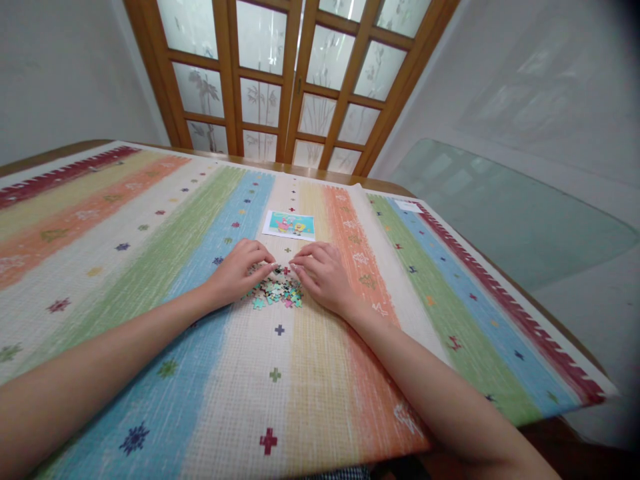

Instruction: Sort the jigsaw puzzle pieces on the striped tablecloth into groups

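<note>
A small heap of jigsaw puzzle pieces [277, 291], mostly teal with some pink and dark ones, lies on the striped tablecloth between my hands. My left hand [243, 268] rests at the heap's left edge, thumb and forefinger pinched on a small dark puzzle piece [279, 269]. From the right, my right hand [324, 275] reaches over the heap's upper edge with curled fingers and fingertips together. Whatever its fingertips hold, if anything, is too small to make out. Just beyond both hands lies a picture card [289, 225] showing a pink and a yellow cartoon figure.
A striped, patterned tablecloth [240, 387] covers the table. A small white paper [409, 207] lies near the far right corner. Behind the table stand wood-framed glass doors [290, 80], and a pale glass-like panel [510, 207] is to the right.
</note>
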Demonstrator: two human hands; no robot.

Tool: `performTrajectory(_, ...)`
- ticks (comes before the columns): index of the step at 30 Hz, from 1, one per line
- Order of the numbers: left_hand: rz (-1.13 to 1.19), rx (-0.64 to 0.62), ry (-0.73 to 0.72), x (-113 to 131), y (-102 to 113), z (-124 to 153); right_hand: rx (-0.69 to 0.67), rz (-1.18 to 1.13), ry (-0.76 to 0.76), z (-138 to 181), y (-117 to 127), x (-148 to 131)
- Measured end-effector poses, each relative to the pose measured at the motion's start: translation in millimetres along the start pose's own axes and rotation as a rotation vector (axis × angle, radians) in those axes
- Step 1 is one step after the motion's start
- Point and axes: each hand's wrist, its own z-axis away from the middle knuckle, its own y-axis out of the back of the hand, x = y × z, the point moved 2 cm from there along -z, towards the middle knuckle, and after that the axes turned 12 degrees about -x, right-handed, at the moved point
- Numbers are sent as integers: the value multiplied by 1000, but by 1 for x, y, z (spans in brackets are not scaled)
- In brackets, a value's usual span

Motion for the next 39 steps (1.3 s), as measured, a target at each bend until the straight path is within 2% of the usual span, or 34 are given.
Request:
performTrajectory(5, 22, 16, -35, 9, -4, -1, -46, -46, 28, -3, -11, -16)
performTrajectory(13, 32, 20, 0, 6, -1, -1, 39, -218, -33, -4, -11, -1)
performTrajectory(17, -27, 50, 27, -5, 6, 3, 130, -265, -136, 0, 0, 24)
performTrajectory(21, -48, 39, 51, -13, 8, 6, 236, -244, -365, 13, 16, 72)
performTrajectory(23, -45, 35, 59, -14, 8, 7, 171, -165, -415, 20, 22, 94)
performTrajectory(25, -38, 27, 61, -15, 7, 7, 22, -127, -428, 24, 26, 108)
performTrajectory(28, -28, 28, 55, -15, 7, 7, -217, -199, -432, 28, 28, 116)
performTrajectory(30, -22, 31, 53, -15, 6, 7, -315, -252, -439, 30, 27, 115)
performTrajectory(32, -16, 30, 53, -15, 7, 7, -346, -262, -458, 31, 27, 113)
performTrajectory(39, -18, 35, 61, -15, 7, 6, -313, -316, -522, 33, 30, 114)
